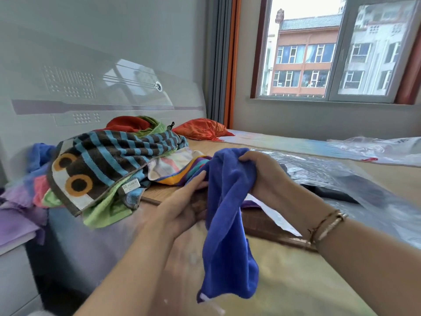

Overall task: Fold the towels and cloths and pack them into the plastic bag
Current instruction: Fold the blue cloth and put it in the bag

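Head view, left to right: towel pile (pixel 102 165) on the bed; left hand (pixel 189 201), fingers straight, pressing the blue cloth (pixel 230 224) from the left; right hand (pixel 262 174), raised and curled, clamped on the cloth's bunched top edge; plastic bag (pixel 337 179) lying just beyond. The cloth hangs crumpled between the hands, above the bed. Risk: with no corner held, the cloth may fold unevenly or slip from the one-sided grip.
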Demonstrator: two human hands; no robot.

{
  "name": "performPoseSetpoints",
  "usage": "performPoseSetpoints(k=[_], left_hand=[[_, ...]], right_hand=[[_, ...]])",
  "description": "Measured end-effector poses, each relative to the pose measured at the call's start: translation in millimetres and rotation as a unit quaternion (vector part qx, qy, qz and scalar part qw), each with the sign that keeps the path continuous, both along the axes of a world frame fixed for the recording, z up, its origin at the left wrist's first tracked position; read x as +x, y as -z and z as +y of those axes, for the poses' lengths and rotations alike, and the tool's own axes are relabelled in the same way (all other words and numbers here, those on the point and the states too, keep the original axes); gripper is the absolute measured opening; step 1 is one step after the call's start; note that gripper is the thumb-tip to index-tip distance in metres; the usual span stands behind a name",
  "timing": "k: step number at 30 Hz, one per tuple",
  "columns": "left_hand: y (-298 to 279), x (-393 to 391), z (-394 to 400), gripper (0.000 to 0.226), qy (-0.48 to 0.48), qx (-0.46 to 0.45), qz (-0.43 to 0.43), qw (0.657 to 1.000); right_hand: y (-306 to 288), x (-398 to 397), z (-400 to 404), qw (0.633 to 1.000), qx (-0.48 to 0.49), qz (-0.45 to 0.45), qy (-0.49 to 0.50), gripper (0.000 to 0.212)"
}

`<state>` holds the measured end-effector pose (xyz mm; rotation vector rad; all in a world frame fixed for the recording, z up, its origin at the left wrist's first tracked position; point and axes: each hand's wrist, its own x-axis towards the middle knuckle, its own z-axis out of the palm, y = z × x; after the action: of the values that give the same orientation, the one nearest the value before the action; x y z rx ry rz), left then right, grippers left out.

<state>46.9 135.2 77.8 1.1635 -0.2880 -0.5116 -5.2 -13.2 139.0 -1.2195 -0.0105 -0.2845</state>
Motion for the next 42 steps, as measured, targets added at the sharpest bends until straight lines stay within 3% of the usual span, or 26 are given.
performPoseSetpoints(k=[3,6,9,13,16,18,20,22,24,29,32,38,42], left_hand=[[-14,-2,5,0.021,-0.011,-0.003,0.025,1.000],[-18,-4,7,0.028,-0.001,0.008,0.052,0.999],[-27,-6,6,0.033,0.013,0.007,0.039,0.999],[-54,-10,2,0.013,-0.045,-0.028,-0.001,0.999],[-70,-11,8,0.009,-0.090,-0.021,-0.036,0.995],[-78,-11,17,0.006,-0.102,-0.009,-0.062,0.993],[-80,-10,26,0.021,-0.092,0.016,-0.103,0.990],[-81,-12,33,0.037,-0.083,0.028,-0.125,0.988],[-81,-15,36,0.034,-0.095,0.023,-0.143,0.985],[-84,-24,39,0.030,-0.101,-0.018,-0.145,0.984],[-89,-32,29,0.040,-0.125,-0.057,-0.146,0.980],[-102,-44,20,0.043,-0.091,-0.063,-0.204,0.973],[-103,-45,20,0.039,-0.066,-0.037,-0.206,0.976]], right_hand=[[-20,-13,-2,0.998,0.021,-0.042,-0.046,0.028],[-37,-28,-4,0.993,0.047,-0.071,-0.076,0.027],[-49,-42,-8,0.993,0.069,-0.036,-0.087,0.032],[-52,-50,-20,0.995,0.085,0.051,-0.015,0.034],[-48,-56,-32,0.995,0.059,0.072,0.036,0.031],[-45,-67,-39,0.993,0.057,0.098,-0.019,0.029],[-41,-78,-44,0.985,0.020,0.152,-0.076,0.020],[-36,-83,-47,0.976,-0.033,0.190,-0.099,0.014],[-33,-87,-47,0.970,-0.039,0.220,-0.098,0.010],[-18,-93,-44,0.967,-0.014,0.240,-0.088,0.023],[0,-92,-31,0.951,-0.032,0.294,-0.087,0.021],[30,-86,-21,0.885,-0.235,0.378,-0.139,0.037],[25,-85,-32,0.888,-0.223,0.383,-0.123,0.023]])
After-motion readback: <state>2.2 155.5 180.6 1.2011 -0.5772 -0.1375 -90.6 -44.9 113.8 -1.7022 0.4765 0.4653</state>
